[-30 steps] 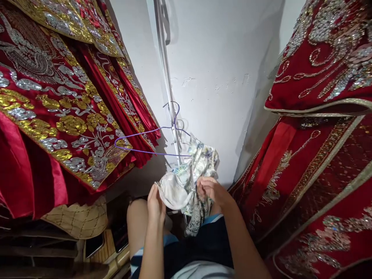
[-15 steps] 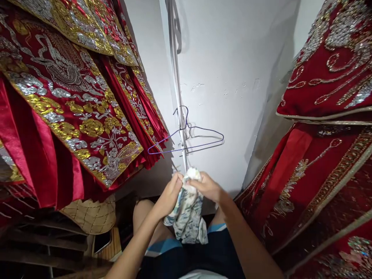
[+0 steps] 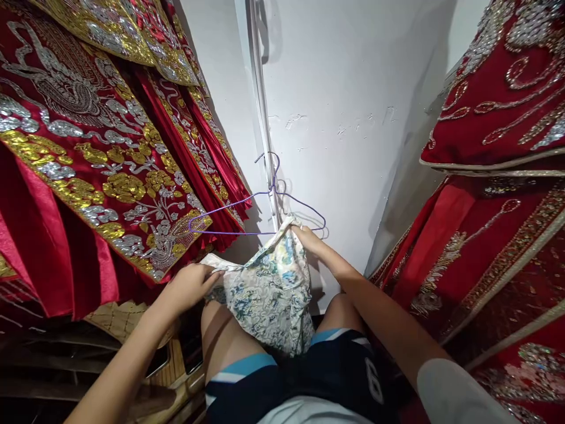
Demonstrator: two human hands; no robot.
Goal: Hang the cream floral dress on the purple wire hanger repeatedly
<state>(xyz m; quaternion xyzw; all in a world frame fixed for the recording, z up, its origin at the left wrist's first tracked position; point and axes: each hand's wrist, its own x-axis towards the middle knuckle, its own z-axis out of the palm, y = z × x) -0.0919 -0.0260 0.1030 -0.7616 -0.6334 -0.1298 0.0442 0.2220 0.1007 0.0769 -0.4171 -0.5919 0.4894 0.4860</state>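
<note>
A white garment with a blue, green and yellow floral print (image 3: 269, 300) hangs stretched between my hands, above my lap. My left hand (image 3: 189, 285) pinches its upper edge at the left. Higher up on the right, my right hand (image 3: 306, 238) grips the other end of that edge, its fingertips partly behind the cloth. Just beyond the garment a thin purple wire hanger (image 3: 233, 205) hangs by its hook at a white upright rail (image 3: 260, 88). The garment's raised right corner overlaps the hanger's bottom bar in the view; whether they touch, I cannot tell.
Red costumes with gold and silver embroidery (image 3: 128, 182) hang close on the left. Beaded red garments (image 3: 477, 235) hang on the right. Behind the rail is a white wall (image 3: 344, 70). A wooden piece of furniture (image 3: 172, 365) stands low on the left.
The bunched garment has been spread wide. My left hand moved left, while my right hand rose slightly toward the hanger. The hanger now sits a little further left and turned in view.
</note>
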